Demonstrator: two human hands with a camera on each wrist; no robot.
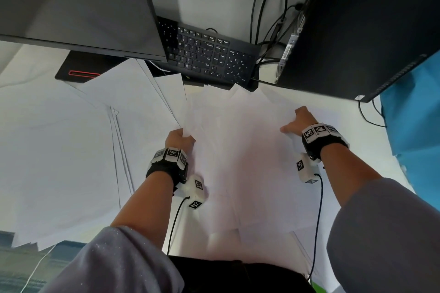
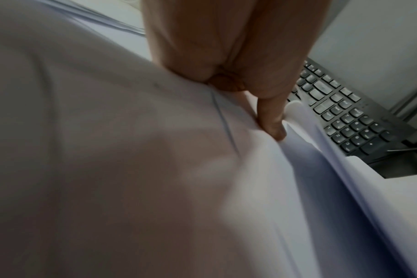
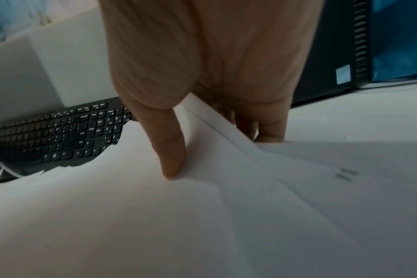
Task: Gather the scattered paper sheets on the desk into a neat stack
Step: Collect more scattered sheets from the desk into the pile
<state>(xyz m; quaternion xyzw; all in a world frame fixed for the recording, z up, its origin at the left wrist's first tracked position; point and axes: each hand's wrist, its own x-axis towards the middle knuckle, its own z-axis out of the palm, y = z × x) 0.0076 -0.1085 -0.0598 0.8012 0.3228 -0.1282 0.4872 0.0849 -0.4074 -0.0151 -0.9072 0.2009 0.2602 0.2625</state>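
Observation:
A loose bundle of white paper sheets (image 1: 238, 150) lies fanned out between my two hands at the desk's middle. My left hand (image 1: 179, 138) grips the bundle's left edge, its thumb (image 2: 272, 120) on top and the other fingers hidden beneath the paper sheets (image 2: 131, 169). My right hand (image 1: 297, 121) pinches the right edge, with the thumb (image 3: 169, 150) pressed on the top of the paper sheets (image 3: 155, 216) and the fingers (image 3: 269, 127) under them. More sheets (image 1: 71, 150) lie spread over the desk's left side.
A black keyboard (image 1: 209, 57) sits just beyond the papers, with a monitor (image 1: 76, 7) at the back left and its stand (image 1: 81, 71). A black computer tower (image 1: 357, 31) and cables (image 1: 266, 7) stand at the back right. The desk's front edge is near my body.

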